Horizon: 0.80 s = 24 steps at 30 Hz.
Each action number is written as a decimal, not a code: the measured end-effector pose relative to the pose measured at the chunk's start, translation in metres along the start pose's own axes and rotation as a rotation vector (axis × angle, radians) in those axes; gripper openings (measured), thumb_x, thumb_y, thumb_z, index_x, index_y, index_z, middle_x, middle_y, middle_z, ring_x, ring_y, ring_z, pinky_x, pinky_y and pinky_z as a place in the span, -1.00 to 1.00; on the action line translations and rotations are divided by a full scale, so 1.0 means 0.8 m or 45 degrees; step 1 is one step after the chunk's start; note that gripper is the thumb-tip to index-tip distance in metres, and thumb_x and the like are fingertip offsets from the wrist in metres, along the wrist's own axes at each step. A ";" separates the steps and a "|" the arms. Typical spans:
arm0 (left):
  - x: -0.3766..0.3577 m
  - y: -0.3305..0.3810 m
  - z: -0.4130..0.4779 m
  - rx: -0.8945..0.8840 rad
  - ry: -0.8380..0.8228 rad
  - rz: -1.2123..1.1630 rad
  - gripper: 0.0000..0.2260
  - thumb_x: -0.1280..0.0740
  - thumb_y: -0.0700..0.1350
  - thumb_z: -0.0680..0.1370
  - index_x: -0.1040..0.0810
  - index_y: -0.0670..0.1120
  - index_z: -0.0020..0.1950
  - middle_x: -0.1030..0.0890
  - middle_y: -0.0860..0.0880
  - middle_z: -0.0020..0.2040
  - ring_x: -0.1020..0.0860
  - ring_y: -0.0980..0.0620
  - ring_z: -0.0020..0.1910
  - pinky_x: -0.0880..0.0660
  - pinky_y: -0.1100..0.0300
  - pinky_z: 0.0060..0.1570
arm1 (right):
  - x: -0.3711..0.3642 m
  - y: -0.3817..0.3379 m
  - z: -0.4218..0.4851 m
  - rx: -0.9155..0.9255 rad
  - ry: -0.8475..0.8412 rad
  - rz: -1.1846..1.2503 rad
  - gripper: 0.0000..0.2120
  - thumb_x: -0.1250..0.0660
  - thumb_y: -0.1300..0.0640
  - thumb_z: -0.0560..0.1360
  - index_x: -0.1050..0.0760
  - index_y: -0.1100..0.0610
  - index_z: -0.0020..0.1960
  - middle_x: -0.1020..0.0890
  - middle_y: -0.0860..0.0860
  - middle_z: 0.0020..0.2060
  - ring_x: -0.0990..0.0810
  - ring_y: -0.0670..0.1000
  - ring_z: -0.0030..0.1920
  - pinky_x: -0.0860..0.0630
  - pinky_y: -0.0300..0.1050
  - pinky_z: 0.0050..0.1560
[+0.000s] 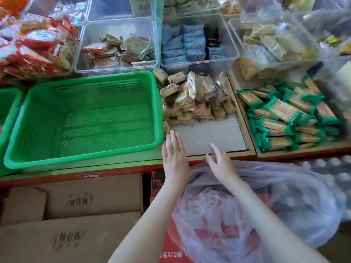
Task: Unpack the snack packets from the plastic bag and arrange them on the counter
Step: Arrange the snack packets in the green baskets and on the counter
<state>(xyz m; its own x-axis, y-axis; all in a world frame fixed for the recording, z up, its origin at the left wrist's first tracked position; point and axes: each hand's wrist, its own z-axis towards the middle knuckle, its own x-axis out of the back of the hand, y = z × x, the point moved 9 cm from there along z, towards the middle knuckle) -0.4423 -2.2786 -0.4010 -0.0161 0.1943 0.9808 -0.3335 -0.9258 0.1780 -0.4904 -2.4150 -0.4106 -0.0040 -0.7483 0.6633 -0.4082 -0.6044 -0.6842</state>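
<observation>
A clear plastic bag (237,202) lies crumpled on a red carton below the counter edge. Brown snack packets (197,99) are piled at the back of a white-floored counter section (212,137). My left hand (175,156) hovers flat, fingers straight, over that section's left front corner beside the green basket (85,118). My right hand (220,161) is held over the counter's front edge just above the bag, fingers relaxed and slightly spread. Neither hand holds anything.
Green-wrapped wafer packets (288,114) fill the section to the right. Clear bins (117,44) of snacks stand at the back, with red packets (36,46) at the far left. Cardboard boxes (76,209) sit below the counter on the left.
</observation>
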 end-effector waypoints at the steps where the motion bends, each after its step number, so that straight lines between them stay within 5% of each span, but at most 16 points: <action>1: -0.004 0.001 0.000 -0.025 0.006 -0.004 -0.55 -0.10 -0.25 0.54 -0.36 -0.29 0.43 -0.39 -0.25 0.42 -0.39 -0.17 0.37 -0.23 -0.01 0.35 | -0.008 -0.007 0.011 -0.011 -0.057 0.112 -0.59 -0.17 0.11 0.64 -0.26 0.08 0.47 -0.41 0.05 0.33 -0.37 0.03 0.35 -0.30 -0.15 0.30; 5: 0.002 0.018 -0.005 -0.291 0.166 -0.094 -0.56 -0.07 -0.27 0.50 -0.44 -0.32 0.35 -0.37 -0.24 0.40 -0.41 -0.15 0.24 -0.43 -0.02 0.18 | -0.049 -0.023 0.043 -0.263 -0.283 0.848 -0.68 -0.12 0.10 0.66 -0.33 0.04 0.40 -0.55 0.04 0.18 -0.56 0.01 0.18 -0.51 -0.21 0.13; 8: 0.019 0.008 -0.011 -0.248 0.330 -0.127 -0.56 -0.21 -0.26 0.48 -0.45 -0.27 0.37 -0.31 -0.20 0.43 -0.35 -0.12 0.35 -0.30 0.01 0.29 | -0.069 -0.043 0.056 -0.354 -0.437 1.165 -0.69 -0.09 0.12 0.67 -0.39 0.21 0.34 -0.60 0.14 0.15 -0.61 0.04 0.08 -0.59 -0.16 0.03; 11: 0.024 -0.008 -0.020 -0.077 0.364 -0.033 -0.55 -0.19 -0.28 0.50 -0.40 -0.28 0.40 -0.33 -0.24 0.43 -0.30 -0.16 0.42 -0.19 -0.01 0.40 | -0.076 -0.063 0.073 -0.256 -0.502 1.152 -0.72 -0.08 0.14 0.67 -0.46 0.16 0.28 -0.65 0.08 0.06 -0.63 0.05 0.06 -0.57 -0.04 0.11; 17: 0.010 -0.003 -0.020 -0.128 0.229 0.051 -0.54 -0.11 -0.28 0.48 -0.47 -0.27 0.36 -0.36 -0.23 0.45 -0.30 -0.13 0.45 -0.05 -0.12 0.47 | -0.084 -0.101 0.096 0.075 -0.779 0.915 -0.53 -0.07 0.18 0.66 -0.33 -0.35 0.35 -0.28 -0.25 0.41 -0.35 -0.06 0.41 -0.36 -0.03 0.38; 20: 0.010 0.007 -0.015 -0.231 0.210 0.020 -0.66 -0.13 -0.30 0.49 -0.60 -0.23 0.17 -0.41 -0.24 0.41 -0.43 -0.11 0.38 -0.05 -0.18 0.45 | -0.081 -0.103 0.106 0.102 -0.858 0.813 -0.62 -0.08 0.18 0.66 -0.43 -0.19 0.33 -0.42 -0.08 0.39 -0.49 0.01 0.30 -0.49 -0.07 0.22; 24: 0.013 0.017 -0.016 -0.361 0.177 -0.056 -0.73 -0.17 -0.28 0.44 -0.63 -0.20 0.01 -0.47 -0.26 0.34 -0.49 -0.12 0.27 -0.10 -0.18 0.42 | -0.071 -0.100 0.116 0.044 -0.837 0.778 -0.77 -0.15 0.07 0.64 -0.50 0.03 0.24 -0.62 0.05 0.11 -0.60 0.03 0.06 -0.51 -0.14 -0.03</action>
<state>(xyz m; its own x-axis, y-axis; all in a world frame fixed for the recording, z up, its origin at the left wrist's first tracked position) -0.4595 -2.2851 -0.3894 -0.1179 0.2929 0.9488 -0.5859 -0.7920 0.1717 -0.3726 -2.3495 -0.4217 0.3164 -0.9410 -0.1198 -0.4787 -0.0494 -0.8766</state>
